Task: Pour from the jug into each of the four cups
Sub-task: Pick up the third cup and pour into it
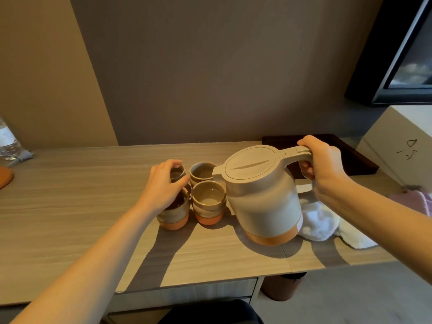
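Observation:
A beige jug (264,197) with an orange base and closed lid is held by its handle in my right hand (323,164). Its spout sits just over the rim of the far right cup (201,173). Four beige cups with orange bases stand clustered on the wooden table (70,206). The near right cup (208,202) holds some liquid. My left hand (163,185) grips the far left cup (177,173) from above and covers part of the near left cup (174,215).
A white cloth (320,222) lies right of the jug. A dark tray (350,150) sits at the back right beside a white box (397,146). A water bottle (8,141) and an orange coaster (4,177) are at the far left. The table's front edge is close.

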Demonstrator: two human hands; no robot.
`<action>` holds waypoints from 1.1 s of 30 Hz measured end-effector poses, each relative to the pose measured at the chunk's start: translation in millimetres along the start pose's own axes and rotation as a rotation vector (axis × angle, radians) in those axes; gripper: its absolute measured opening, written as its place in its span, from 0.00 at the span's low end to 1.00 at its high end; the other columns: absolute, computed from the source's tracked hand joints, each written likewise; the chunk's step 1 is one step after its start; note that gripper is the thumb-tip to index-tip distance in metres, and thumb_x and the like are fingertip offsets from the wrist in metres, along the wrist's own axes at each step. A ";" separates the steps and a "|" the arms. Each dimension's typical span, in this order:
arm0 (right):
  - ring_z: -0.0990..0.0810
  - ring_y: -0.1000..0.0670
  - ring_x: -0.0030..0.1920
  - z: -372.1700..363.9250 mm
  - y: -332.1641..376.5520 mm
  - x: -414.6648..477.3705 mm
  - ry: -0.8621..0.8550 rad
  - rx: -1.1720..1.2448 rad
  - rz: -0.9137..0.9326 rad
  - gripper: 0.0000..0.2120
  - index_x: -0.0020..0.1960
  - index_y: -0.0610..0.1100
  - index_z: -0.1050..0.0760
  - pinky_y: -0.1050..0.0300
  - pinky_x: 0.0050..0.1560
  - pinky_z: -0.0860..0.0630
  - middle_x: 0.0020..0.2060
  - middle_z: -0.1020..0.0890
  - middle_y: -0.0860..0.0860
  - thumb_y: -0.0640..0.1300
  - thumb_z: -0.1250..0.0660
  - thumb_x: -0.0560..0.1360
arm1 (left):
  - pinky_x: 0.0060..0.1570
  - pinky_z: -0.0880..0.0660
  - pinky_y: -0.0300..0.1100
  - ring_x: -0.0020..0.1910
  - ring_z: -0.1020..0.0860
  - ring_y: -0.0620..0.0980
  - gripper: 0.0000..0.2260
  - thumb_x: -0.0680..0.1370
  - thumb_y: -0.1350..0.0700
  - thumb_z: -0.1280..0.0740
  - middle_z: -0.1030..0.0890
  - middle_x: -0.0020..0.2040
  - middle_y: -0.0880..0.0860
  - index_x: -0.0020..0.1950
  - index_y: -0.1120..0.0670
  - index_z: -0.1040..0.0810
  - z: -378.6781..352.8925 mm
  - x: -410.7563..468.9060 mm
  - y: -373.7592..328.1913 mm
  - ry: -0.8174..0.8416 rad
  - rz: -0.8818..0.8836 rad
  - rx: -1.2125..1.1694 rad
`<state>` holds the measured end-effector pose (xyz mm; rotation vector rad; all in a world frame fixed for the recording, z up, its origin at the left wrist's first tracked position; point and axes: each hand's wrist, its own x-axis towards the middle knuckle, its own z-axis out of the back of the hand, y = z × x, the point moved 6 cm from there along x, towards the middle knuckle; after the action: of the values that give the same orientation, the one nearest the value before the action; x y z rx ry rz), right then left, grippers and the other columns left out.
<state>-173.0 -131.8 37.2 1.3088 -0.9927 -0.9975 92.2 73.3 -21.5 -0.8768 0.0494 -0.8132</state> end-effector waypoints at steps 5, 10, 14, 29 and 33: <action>0.27 0.53 0.36 1.7 -2.2 10.4 -0.012 -0.007 -0.004 0.15 0.49 0.39 0.23 0.60 0.36 0.30 0.37 0.23 0.47 0.51 0.33 0.71 | 0.69 0.34 0.52 0.73 0.37 0.54 0.28 0.75 0.57 0.28 0.30 0.69 0.54 0.73 0.49 0.34 -20.3 33.4 -2.2 0.262 0.016 0.171; 0.26 0.52 0.37 -0.9 -3.5 17.9 0.000 -0.018 -0.001 0.15 0.49 0.39 0.23 0.60 0.36 0.30 0.39 0.22 0.46 0.51 0.33 0.71 | 0.63 0.31 0.48 0.68 0.33 0.52 0.35 0.71 0.56 0.24 0.32 0.72 0.53 0.74 0.48 0.36 -33.8 62.6 0.2 0.360 -0.016 0.250; 0.27 0.52 0.37 -4.8 -6.3 22.8 0.020 -0.025 -0.008 0.12 0.42 0.41 0.23 0.59 0.36 0.31 0.38 0.22 0.46 0.51 0.33 0.71 | 0.65 0.28 0.54 0.68 0.31 0.56 0.41 0.67 0.54 0.21 0.34 0.73 0.51 0.75 0.45 0.38 -43.2 78.2 4.8 0.464 0.001 0.299; 0.27 0.52 0.35 -11.1 -10.1 31.0 0.060 -0.047 -0.002 0.12 0.37 0.43 0.24 0.59 0.35 0.32 0.34 0.23 0.47 0.50 0.34 0.73 | 0.71 0.36 0.55 0.74 0.38 0.55 0.42 0.68 0.59 0.22 0.36 0.75 0.51 0.76 0.43 0.40 -77.9 96.1 -5.4 0.776 -0.081 0.380; 0.27 0.52 0.34 -10.4 -10.6 29.0 0.050 -0.032 -0.008 0.12 0.35 0.43 0.25 0.58 0.37 0.32 0.32 0.23 0.47 0.49 0.34 0.73 | 0.67 0.31 0.55 0.68 0.32 0.53 0.37 0.66 0.58 0.21 0.30 0.68 0.51 0.69 0.43 0.35 -80.0 100.9 -2.3 0.775 -0.075 0.363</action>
<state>-155.0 -156.8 26.7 1.3062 -0.9309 -0.9779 133.7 -46.4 -44.6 -0.1858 0.5343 -1.1518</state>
